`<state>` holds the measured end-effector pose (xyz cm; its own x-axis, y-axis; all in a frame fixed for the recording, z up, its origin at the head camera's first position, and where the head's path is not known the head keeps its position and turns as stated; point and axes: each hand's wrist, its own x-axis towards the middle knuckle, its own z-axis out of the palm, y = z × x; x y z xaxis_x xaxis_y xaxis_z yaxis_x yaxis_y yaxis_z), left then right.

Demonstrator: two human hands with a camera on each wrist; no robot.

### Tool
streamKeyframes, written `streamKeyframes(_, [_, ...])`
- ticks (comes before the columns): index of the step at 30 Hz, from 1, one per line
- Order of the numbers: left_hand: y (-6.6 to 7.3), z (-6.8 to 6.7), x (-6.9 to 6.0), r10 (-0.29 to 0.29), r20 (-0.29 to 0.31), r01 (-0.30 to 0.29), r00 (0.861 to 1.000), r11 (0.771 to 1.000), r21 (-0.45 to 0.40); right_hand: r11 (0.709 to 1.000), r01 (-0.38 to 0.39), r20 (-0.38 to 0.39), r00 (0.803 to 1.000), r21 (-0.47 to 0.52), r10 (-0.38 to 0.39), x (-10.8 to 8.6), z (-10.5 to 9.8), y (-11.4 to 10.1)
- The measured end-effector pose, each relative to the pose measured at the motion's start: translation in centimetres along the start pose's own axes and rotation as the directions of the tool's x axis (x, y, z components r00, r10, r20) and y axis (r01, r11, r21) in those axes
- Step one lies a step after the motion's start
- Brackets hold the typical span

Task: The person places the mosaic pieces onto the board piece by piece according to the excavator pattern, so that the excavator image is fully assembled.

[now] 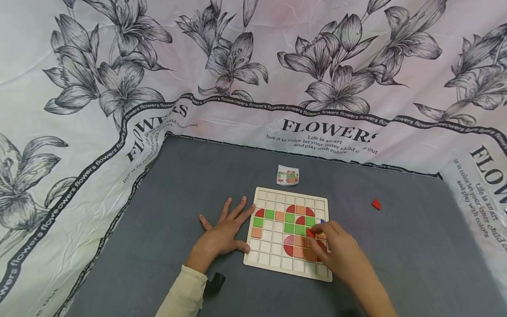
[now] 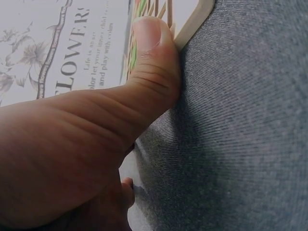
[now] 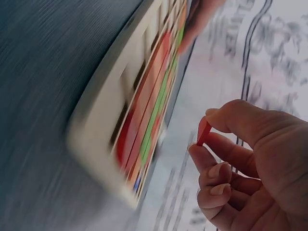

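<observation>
A square wooden grid board (image 1: 276,261) lies on the grey table, with red quarter-round, green and orange square tiles in several of its cells. My left hand (image 1: 222,237) is spread at the board's left side, fingertips and thumb at the edge; in the left wrist view the thumb (image 2: 154,62) rests against the rim. Over the right part of the board, my right hand (image 1: 342,253) pinches a small red tile (image 3: 203,131) between thumb and fingers. That hand partly covers the tiles beneath it, among them a blue one (image 1: 323,221).
A small printed card (image 1: 288,175) with a coloured tile pattern lies behind the board. One loose red tile (image 1: 376,204) sits on the table to the right. A black object (image 1: 215,283) is beside the left sleeve. Flower-printed cloth (image 1: 245,119) borders the table's back and sides.
</observation>
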<state>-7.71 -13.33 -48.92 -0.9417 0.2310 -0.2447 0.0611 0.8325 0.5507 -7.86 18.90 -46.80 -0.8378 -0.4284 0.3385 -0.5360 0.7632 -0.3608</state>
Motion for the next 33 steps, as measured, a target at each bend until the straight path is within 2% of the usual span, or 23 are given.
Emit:
streamKeyframes(9, [-0.1,0.0,0.1,0.001,0.0,-0.001,1.0,1.0,-0.001,0.996,0.084,0.09,0.992,-0.003,-0.083,2.2,3.0,-4.7])
streamKeyframes(16, [-0.1,0.0,0.1,0.003,0.004,-0.003,1.0,1.0,0.002,0.981,0.194,0.138,0.972,-0.017,-0.19,3.1,5.3,-6.9])
streamKeyframes(26, [-0.3,0.0,0.0,0.004,0.005,-0.004,1.0,1.0,-0.011,0.954,0.272,0.202,0.948,-0.123,-0.244,3.7,6.7,-8.4])
streamKeyframes(33, [-0.4,0.1,0.1,0.006,0.004,-0.006,1.0,1.0,-0.015,0.949,0.274,0.232,0.944,-0.154,-0.235,3.9,7.2,-8.5])
